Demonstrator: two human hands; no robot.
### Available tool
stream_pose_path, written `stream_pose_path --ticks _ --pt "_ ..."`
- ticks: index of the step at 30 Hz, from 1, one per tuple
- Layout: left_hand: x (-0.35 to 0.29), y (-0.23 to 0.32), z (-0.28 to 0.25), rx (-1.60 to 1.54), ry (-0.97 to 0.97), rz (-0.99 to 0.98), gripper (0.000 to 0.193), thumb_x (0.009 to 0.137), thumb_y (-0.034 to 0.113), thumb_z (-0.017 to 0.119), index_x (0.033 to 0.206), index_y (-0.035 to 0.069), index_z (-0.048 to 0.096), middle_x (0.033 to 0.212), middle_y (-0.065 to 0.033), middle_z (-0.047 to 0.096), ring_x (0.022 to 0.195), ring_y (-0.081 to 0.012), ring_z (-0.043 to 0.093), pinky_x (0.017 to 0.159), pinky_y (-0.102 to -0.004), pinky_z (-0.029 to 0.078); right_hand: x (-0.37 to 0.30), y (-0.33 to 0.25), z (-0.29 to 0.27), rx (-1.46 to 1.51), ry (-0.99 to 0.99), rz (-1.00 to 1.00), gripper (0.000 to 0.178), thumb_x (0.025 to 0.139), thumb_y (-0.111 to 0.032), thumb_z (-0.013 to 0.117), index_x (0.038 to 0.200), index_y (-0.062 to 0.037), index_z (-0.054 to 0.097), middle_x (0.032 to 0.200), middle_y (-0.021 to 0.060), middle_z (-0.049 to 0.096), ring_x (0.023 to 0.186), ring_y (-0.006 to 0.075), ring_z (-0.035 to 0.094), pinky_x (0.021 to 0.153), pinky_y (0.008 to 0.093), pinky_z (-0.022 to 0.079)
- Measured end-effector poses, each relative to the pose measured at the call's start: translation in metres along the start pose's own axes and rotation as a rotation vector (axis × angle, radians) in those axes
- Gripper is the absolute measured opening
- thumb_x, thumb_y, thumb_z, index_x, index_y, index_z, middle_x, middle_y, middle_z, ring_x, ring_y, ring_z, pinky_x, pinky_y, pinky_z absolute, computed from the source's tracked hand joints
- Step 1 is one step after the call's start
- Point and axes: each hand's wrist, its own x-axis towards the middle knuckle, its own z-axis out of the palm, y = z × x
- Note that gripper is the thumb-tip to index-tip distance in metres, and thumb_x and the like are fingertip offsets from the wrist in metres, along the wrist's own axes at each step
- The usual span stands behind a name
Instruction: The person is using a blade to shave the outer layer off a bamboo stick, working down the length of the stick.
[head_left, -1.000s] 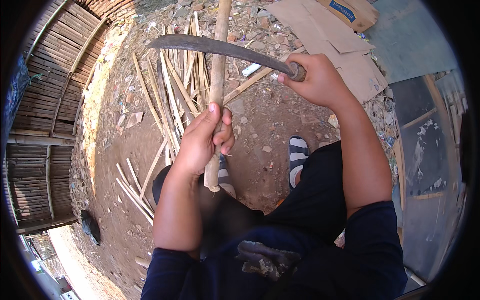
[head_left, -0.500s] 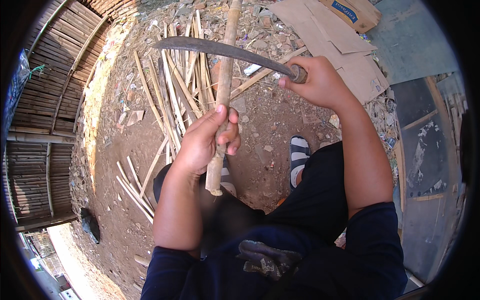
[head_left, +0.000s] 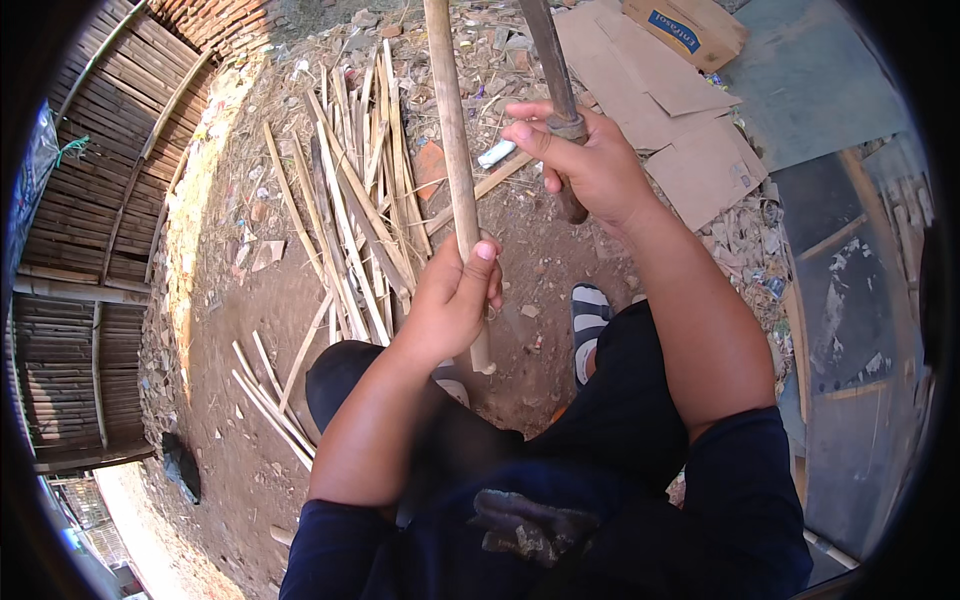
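Left hand (head_left: 445, 305) is wrapped round the pole (head_left: 456, 140) close to its near end; beside it, the knife (head_left: 550, 60) is loosely held by the right hand (head_left: 598, 165), whose grip should be firmed.

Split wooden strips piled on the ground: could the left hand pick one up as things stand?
Probably not: the left hand is closed around a wooden pole, so it would likely have to let go first. The split wooden strips themselves lie in the open beyond it.
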Motion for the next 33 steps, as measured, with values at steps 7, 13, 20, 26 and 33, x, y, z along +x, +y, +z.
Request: stream_pose_path --ticks 7,13,20,26,33 --pt "0.003 -0.015 0.018 0.287 0.074 0.221 0.024 0.108 0.026 0.044 0.112 0.002 0.044 0.079 -0.0076 0.056 0.067 -0.017 0.059 0.064 -0.0321 0.049 -0.01 -0.022 0.017 0.276 0.011 -0.102 0.057 0.089 -0.032 0.077 0.134 -0.0005 0.06 0.083 0.0004 0.062 0.058 0.005 0.052 0.056 0.0214 0.045" --pt "0.002 -0.025 0.037 0.394 0.088 0.227 0.028 0.105 0.022 0.051 0.118 -0.002 0.042 0.087 -0.0194 0.063 0.078 -0.036 0.067 0.071 -0.0439 0.052 -0.013 -0.031 0.024 0.379 -0.182 -0.078 0.064 0.091 -0.027 0.076 0.142 0.001 0.052 0.092 0.0039 0.064 0.059 0.0041 0.051 0.056 0.021 0.044" --pt "-0.002 -0.034 0.036 0.578 0.051 0.212 0.036 0.103 0.021 0.055 0.124 -0.004 0.04 0.108 -0.0269 0.062 0.097 -0.0454 0.065 0.082 -0.0488 0.051 -0.016 -0.032 0.044 0.261 -0.175 -0.015 0.052 0.086 -0.018 0.079 0.132 -0.0011 0.059 0.083 0.0 0.063 0.056 0.0037 0.049 0.054 0.0213 0.042" --pt "0.003 -0.027 0.012 0.634 -0.077 0.202 0.048 0.102 0.024 0.057 0.136 -0.004 0.039 0.116 -0.0268 0.058 0.107 -0.0397 0.063 0.088 -0.0451 0.051 -0.013 -0.021 0.049 0.022 -0.19 -0.031 0.035 0.083 -0.017 0.082 0.11 -0.0023 0.066 0.08 0.0014 0.065 0.059 0.0067 0.054 0.056 0.0249 0.044" --pt "-0.012 0.024 -0.077 0.374 0.685 0.402 0.053 0.102 0.025 0.06 0.144 0.0 0.039 0.129 -0.0144 0.053 0.119 -0.0237 0.052 0.097 -0.0381 0.045 -0.018 -0.015 0.022 -0.31 -0.167 -0.157 0.04 0.08 -0.022 0.085 0.111 -0.0034 0.067 0.071 -0.001 0.059 0.059 0.0072 0.052 0.055 0.0277 0.042"
